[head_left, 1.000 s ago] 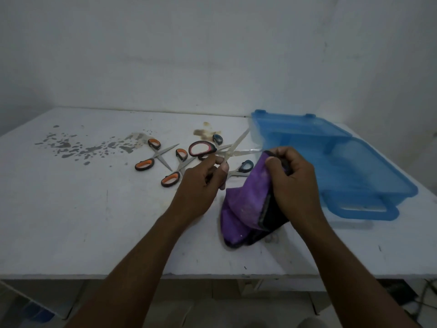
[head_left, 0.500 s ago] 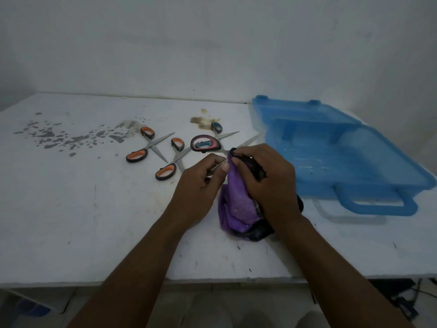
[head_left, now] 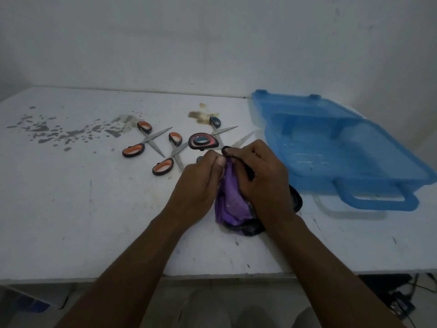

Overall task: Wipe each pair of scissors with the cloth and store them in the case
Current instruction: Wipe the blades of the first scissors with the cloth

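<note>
My left hand (head_left: 198, 185) grips a pair of scissors with a pink-and-black handle (head_left: 203, 141) near its pivot, just above the table. My right hand (head_left: 260, 181) holds the purple cloth (head_left: 231, 204) bunched round the blades, close against my left fingers. One blade tip (head_left: 243, 140) sticks out beyond my right hand. The rest of the cloth hangs down onto the table. The open blue plastic case (head_left: 331, 147) lies to the right with nothing in its tray.
Two orange-handled pairs of scissors (head_left: 147, 139) (head_left: 173, 153) and a blue-handled pair (head_left: 216, 124) lie open on the white table (head_left: 71, 209) behind my left hand. Dark stains (head_left: 59, 131) mark the far left. The case handle (head_left: 378, 200) points toward the front edge.
My right hand has slid the cloth along the blades toward the handles until it meets my left hand. The cloth has sunk onto the table.
</note>
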